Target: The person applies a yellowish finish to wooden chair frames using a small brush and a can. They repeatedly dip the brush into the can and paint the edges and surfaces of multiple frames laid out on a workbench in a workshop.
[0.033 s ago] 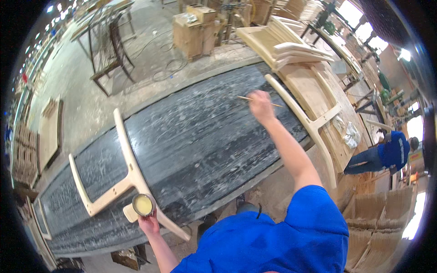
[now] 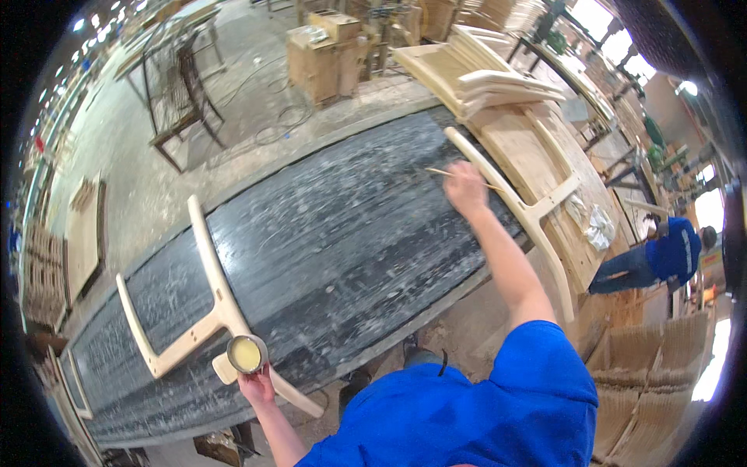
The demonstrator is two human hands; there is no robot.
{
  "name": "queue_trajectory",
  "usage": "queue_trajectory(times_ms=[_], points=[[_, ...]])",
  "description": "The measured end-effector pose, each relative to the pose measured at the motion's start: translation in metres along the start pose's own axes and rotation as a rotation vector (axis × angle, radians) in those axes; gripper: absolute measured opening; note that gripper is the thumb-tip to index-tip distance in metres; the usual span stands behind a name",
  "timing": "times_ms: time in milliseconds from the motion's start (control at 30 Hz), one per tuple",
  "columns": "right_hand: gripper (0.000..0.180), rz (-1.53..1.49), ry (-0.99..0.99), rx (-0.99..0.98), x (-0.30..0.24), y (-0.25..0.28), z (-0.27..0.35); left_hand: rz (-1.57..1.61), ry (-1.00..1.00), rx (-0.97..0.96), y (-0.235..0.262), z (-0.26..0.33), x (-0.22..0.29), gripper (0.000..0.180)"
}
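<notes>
My left hand (image 2: pixel 257 384) is wrapped round a small round can (image 2: pixel 247 355) of pale yellow liquid. The can is above the lower part of a light wooden chair-frame piece (image 2: pixel 223 300) that lies across the dark table. Out to the right, my right hand (image 2: pixel 467 190) closes on a thin wooden stick (image 2: pixel 437 170), whose two ends stick out either side of the fist. Whether the stick has bristles is too small to tell. Close by that hand, a second light wooden frame piece (image 2: pixel 534 214) lies across the table's right end.
The long dark table (image 2: pixel 334 226) has a streaked, spotted top. Beyond its right end stands a wooden bench (image 2: pixel 506 144) with stacked pale parts (image 2: pixel 506 86). A person in blue (image 2: pixel 661 253) is at the far right. A dark chair frame (image 2: pixel 183 109) and a wooden cabinet (image 2: pixel 319 66) stand behind.
My right hand has moved a little to the right and down with the stick, closer to the right frame piece. My left hand keeps the can in nearly the same place.
</notes>
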State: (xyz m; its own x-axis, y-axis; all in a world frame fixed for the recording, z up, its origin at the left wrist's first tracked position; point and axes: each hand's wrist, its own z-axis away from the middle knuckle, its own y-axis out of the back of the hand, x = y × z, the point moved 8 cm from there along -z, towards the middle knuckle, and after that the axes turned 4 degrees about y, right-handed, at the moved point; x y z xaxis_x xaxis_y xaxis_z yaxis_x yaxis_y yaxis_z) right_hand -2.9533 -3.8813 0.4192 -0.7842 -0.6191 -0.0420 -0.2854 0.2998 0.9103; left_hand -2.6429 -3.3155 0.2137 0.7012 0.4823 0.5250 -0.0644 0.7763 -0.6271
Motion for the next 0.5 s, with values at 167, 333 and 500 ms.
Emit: queue_trajectory(times_ms=[167,333,500], points=[[0.054,0.426,-0.502,-0.415,0.262,0.028,0.153,0.043,0.064,0.049,-0.064,0.008,-0.095,0.037],[0.054,0.146,-0.542,-0.672,0.331,0.007,0.233,-0.068,0.215,0.001,-0.123,0.012,-0.178,0.037],[0.054,0.004,-0.341,-0.562,0.278,0.011,0.258,-0.110,0.251,-0.196,-0.166,0.027,-0.203,0.037]])
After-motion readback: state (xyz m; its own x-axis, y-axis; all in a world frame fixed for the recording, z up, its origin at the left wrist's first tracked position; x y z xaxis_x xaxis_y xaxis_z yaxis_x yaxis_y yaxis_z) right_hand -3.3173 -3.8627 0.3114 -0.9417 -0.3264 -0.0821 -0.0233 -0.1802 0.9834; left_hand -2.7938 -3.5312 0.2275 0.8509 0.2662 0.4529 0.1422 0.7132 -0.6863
